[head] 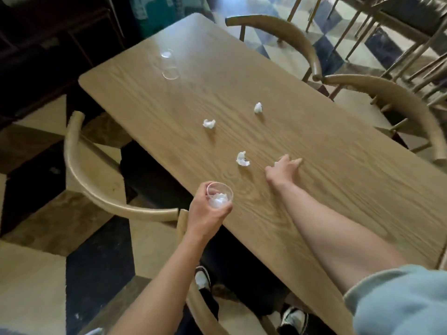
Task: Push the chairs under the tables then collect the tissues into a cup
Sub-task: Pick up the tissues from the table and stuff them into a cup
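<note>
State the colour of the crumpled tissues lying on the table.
White: the three loose tissues on the wooden table, clearest in the head view.

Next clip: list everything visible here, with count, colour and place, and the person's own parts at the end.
table: one, light wood, centre of view
loose tissues: three, white, crumpled, on the table top: near, middle, far
held cup: one, clear, white tissue inside, over the table's near-left edge
far cup: one, clear, on the table's far end
chairs: at least five, light wood; one at left, one at the bottom edge, two at right, more blurred at top right
floor: cream, brown and black checks
dark furniture: top left
shoes: two, black and white, under the table
sleeve: pale blue-green, right arm
left hand: grip shut on the held cup
right hand: open, by the near tissue
</note>
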`<state>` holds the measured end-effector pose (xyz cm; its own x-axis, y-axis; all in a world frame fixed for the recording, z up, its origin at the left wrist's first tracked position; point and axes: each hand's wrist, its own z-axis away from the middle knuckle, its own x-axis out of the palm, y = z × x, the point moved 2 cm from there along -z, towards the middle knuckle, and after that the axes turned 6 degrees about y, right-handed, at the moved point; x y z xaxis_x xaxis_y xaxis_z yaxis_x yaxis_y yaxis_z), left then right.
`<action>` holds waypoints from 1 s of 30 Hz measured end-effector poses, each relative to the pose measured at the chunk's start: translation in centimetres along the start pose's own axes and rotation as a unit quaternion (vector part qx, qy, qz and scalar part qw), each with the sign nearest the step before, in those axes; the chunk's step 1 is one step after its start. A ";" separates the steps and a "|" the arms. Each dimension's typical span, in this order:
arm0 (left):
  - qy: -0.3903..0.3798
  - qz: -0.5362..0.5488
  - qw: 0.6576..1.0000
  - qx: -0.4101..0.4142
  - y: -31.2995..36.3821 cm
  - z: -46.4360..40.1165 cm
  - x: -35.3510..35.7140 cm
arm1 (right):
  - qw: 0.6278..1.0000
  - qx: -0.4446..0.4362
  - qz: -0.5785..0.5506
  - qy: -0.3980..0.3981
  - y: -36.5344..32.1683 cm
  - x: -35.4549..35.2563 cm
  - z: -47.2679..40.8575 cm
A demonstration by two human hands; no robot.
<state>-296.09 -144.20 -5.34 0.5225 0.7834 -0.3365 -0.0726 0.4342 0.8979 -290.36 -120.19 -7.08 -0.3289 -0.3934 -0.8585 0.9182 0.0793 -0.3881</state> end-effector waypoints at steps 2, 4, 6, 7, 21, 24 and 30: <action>-0.004 0.009 1.000 0.006 0.9 -2.1 -0.7 | 0.998 -0.026 -0.020 0.044 -0.5 0.4 0.4; -0.008 0.020 1.000 0.019 1.8 -4.0 -1.1 | 0.991 -0.100 -0.070 0.062 -1.7 0.6 1.2; -0.008 0.024 0.999 0.026 2.3 -5.6 -1.5 | 0.981 -0.149 -0.103 0.065 -3.5 1.3 1.5; -0.006 0.022 0.999 0.027 2.3 -6.2 -1.7 | 0.979 -0.169 -0.101 0.046 -4.5 1.7 1.7; 0.003 -0.111 0.992 0.053 3.8 -6.1 -2.9 | 0.935 -0.259 -0.233 -0.070 -9.0 -1.0 10.2; 0.000 -0.070 0.995 0.073 4.1 -7.7 -3.1 | 0.932 -0.292 -0.152 -0.150 -11.2 -0.7 10.6; 0.004 -0.068 0.996 0.051 2.5 -16.5 -5.3 | 0.951 -0.187 -0.246 -0.016 -16.5 1.5 5.2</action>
<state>-313.03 -139.95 -5.97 0.5150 0.7236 -0.4594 0.0857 0.4898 0.8676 -304.87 -126.80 -0.22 -0.6863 -0.4939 -0.5339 0.5096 0.1972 -0.8375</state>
